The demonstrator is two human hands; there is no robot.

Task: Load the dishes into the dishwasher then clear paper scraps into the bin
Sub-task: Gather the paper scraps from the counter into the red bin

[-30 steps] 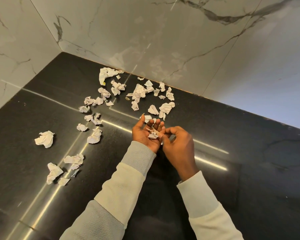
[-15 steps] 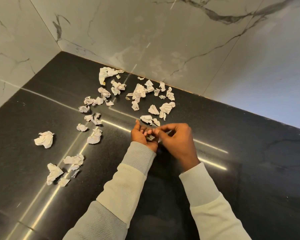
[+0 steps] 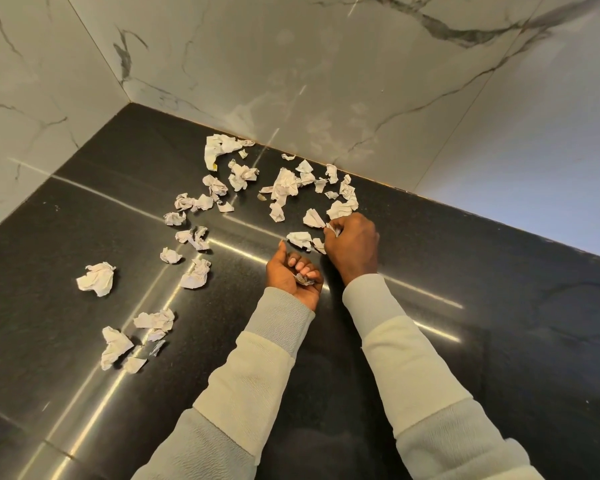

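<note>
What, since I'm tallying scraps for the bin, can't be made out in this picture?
Head view only.
- Count of held scraps in the left hand: curled fingers cover most.
- Size of the pinched scrap in the right hand: fingertips hide it.
- Bin, dishwasher: outside the frame.
- Print on loose scraps on the countertop: too small.
</note>
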